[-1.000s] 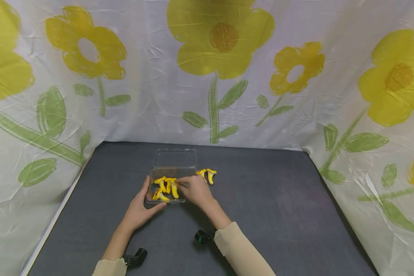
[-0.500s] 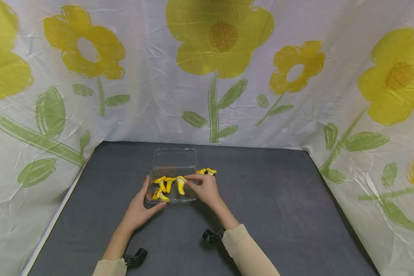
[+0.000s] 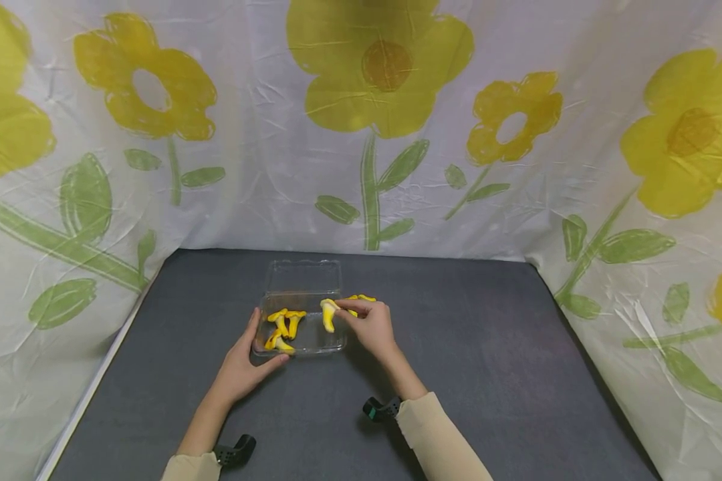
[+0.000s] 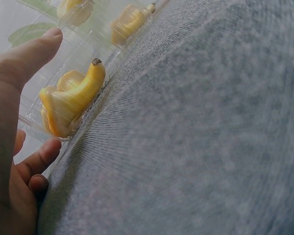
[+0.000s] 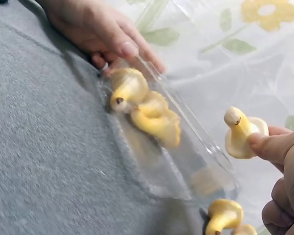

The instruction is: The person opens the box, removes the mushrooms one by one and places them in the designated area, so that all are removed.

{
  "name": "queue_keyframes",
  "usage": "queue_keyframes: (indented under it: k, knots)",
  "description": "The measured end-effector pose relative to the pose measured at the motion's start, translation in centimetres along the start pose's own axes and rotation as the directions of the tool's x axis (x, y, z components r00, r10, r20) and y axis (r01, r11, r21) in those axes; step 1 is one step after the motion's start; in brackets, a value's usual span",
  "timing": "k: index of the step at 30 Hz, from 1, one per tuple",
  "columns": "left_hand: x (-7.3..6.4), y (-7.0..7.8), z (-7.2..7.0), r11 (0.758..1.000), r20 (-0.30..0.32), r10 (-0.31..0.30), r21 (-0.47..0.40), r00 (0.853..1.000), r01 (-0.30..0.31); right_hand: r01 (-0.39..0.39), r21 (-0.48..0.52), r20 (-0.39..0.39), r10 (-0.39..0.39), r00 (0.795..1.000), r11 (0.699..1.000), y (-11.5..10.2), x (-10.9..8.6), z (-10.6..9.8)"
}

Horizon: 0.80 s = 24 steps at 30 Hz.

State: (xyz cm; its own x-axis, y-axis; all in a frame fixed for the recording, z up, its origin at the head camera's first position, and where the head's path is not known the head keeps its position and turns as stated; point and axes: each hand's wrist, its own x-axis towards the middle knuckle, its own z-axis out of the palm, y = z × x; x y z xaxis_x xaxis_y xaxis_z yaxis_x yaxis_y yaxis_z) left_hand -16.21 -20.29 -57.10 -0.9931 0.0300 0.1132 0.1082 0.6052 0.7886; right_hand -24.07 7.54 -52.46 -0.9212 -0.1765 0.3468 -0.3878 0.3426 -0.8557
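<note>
The right hand (image 3: 372, 329) pinches one yellow mushroom (image 3: 328, 314) between its thumb and fingers, and holds it up over the right side of the clear box (image 3: 317, 343). The left hand (image 3: 238, 367) is spread wide, with its fingers along the left side of the box and its thumb by the near edge. Three more mushrooms (image 3: 295, 323) lie inside the box, all in the left part. The see-through lid (image 3: 305, 276) is open at the far side. Two other mushrooms (image 3: 368, 298) are on the dark table (image 3: 487, 367), just outside the box on the right, and the right hand hides part of them. Behind it all is a white cloth (image 3: 253, 187) with big yellow flowers (image 3: 331, 100) and green leaves (image 3: 337, 209)
</note>
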Motion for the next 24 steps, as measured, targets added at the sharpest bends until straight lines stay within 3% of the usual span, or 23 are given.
queue_keyframes:
  k: [14, 24]
  knots:
    - [-0.2, -0.3, 0.1, 1.0, -0.004, 0.001, 0.017, 1.0, -0.001, -0.063, 0.033, -0.085, 0.066, 0.994, 0.997, 1.7, -0.1, -2.5]
    - [0.0, -0.3, 0.2, 1.0, 0.004, -0.003, 0.0, 1.0, 0.003, -0.093, -0.032, -0.123, 0.089, 0.988, 0.995, 3.3, -0.4, -4.5]
